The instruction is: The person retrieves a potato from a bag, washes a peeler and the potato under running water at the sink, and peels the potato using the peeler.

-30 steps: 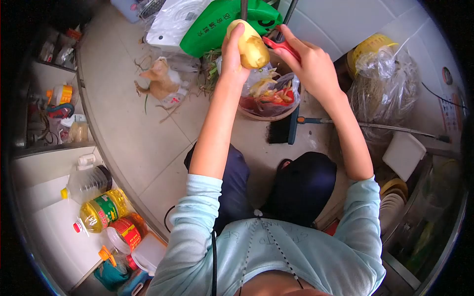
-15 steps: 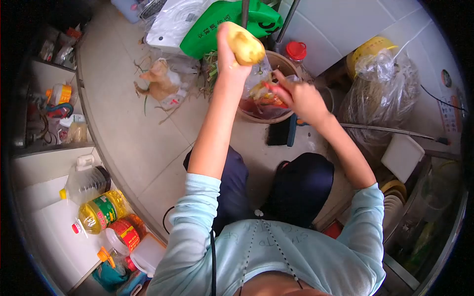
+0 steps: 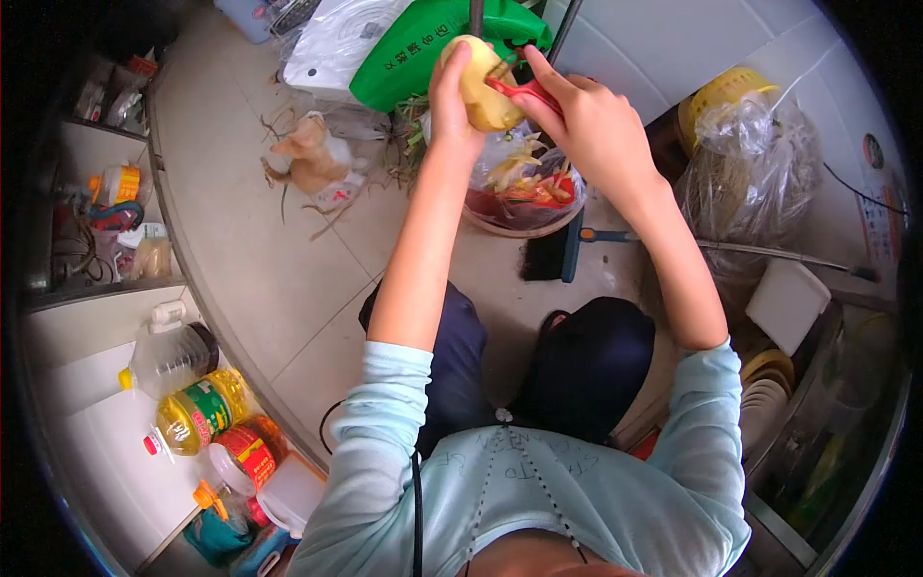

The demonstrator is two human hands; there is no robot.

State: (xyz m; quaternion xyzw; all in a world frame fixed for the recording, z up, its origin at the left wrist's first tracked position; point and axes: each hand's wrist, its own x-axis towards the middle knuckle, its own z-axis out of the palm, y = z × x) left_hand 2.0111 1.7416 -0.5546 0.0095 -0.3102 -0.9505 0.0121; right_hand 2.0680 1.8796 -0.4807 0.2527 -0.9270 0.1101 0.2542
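My left hand (image 3: 456, 104) is wrapped round a mostly peeled potato (image 3: 484, 101), with some brownish skin on its surface. In my right hand (image 3: 588, 113) is a red peeler (image 3: 524, 90), its head against the potato's upper right side. Both hands are above a round bin (image 3: 524, 231) lined with a plastic bag, where pale peelings (image 3: 516, 162) and red scraps (image 3: 550, 189) lie. The fingertips of my left hand are partly hidden behind the potato.
An orange and white kitten (image 3: 322, 163) sits on the floor, left of the bin. A brush (image 3: 556, 252) lies just below the bin. Green bag (image 3: 423, 58) above; bagged bundle (image 3: 735, 173) at right. Oil bottles (image 3: 202, 412) stand in the lower-left cabinet.
Since half a second ago, my right hand has risen from over the bin back to the potato with the peeler. The potato has moved slightly right and turned more upright.
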